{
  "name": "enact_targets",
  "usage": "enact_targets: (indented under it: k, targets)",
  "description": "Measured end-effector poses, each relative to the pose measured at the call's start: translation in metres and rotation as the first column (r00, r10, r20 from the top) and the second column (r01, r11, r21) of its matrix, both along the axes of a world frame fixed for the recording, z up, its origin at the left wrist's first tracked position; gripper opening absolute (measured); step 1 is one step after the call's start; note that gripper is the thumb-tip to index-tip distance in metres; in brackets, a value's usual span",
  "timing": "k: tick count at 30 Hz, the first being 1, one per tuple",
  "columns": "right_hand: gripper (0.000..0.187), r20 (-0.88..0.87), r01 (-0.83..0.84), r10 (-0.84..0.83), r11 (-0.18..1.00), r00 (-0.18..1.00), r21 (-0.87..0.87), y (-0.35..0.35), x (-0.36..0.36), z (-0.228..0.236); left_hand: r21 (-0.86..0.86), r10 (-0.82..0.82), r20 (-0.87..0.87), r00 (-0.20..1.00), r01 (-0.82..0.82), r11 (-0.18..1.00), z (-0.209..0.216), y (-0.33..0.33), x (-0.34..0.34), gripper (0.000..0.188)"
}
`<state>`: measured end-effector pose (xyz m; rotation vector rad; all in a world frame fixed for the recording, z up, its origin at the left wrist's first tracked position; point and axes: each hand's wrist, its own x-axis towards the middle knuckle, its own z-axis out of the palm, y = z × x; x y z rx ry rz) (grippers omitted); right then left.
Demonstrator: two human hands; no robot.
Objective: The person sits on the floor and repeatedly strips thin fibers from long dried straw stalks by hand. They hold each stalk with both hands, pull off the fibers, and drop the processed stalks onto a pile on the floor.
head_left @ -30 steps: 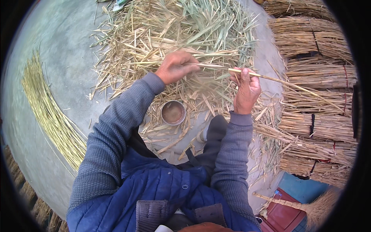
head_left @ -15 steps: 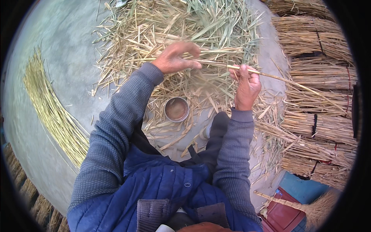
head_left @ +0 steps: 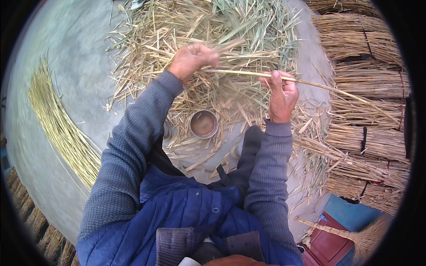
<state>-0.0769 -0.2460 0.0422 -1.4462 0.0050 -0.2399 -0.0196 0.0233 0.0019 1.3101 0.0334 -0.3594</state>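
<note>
A long thin straw-coloured stalk (head_left: 330, 88) runs crosswise in front of me, with my right hand (head_left: 283, 98) pinching it between thumb and fingers. Its far right part reaches over the stacked bundles. Just above the stalk's left part, my left hand (head_left: 191, 62) is closed on a strip of dry leaf (head_left: 230, 45), smeared by motion, which sticks out to the right. Beneath both hands lies a wide heap of dry leaf peelings (head_left: 177, 31), greener at its upper right.
A small round metal bowl (head_left: 203, 124) stands between my feet. On the left floor lies a fan of yellow-green stalks (head_left: 66, 131). Tied bundles of stalks (head_left: 368, 82) are stacked along the right. A straw broom (head_left: 364, 239) lies over a dark red panel (head_left: 326, 241) at lower right.
My left hand has gone from spread fingers to closed on a leaf strip, and moved slightly left. The right hand keeps its hold on the stalk, almost unmoved.
</note>
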Motion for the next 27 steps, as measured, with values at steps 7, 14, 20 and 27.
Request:
enact_targets:
  k: [7,14,20,27]
  targets:
    - [0.027,-0.081,0.074,-0.075,0.997,0.994,-0.023,-0.016,-0.003,-0.008,0.56,0.051,0.605,0.795,-0.47,0.682,-0.012,0.047,0.025,0.022]
    - [0.027,-0.117,-0.027,0.017,0.996,0.993,-0.09,0.02,0.002,-0.027,0.671,-0.539,0.741,0.401,-0.407,0.62,0.001,-0.026,-0.011,0.022]
    - [0.027,-0.092,0.104,-0.102,0.994,0.991,0.015,-0.009,0.007,-0.005,0.834,-0.612,0.549,0.569,-0.424,0.353,-0.026,0.016,0.01,0.01]
    - [0.028,-0.143,0.137,-0.136,0.991,0.98,-0.004,-0.031,0.007,-0.003,0.965,-0.53,0.252,0.81,-0.17,0.199,-0.033,0.07,0.019,0.019]
